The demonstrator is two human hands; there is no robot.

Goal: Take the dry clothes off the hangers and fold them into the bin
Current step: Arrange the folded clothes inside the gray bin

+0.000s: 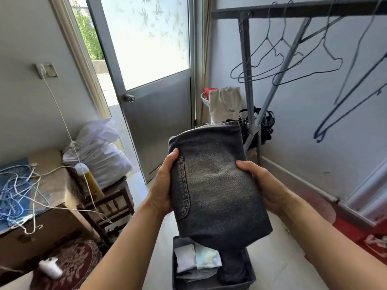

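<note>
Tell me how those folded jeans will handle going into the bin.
The jeans look thick and fairly stiff: the fold holds its shape between the left hand and right hand. Probably heavy for their size. Seams give grip, so slipping seems unlikely.

Both bare forearms are extended forward and slightly inward from the lower edge of the view. The left hand [162, 185] is pressed flat against one side of a folded dark grey denim garment [215, 185], fingers pointing upward. The right hand [265, 186] is cupped around the opposite side, thumb laid across the front.
</note>
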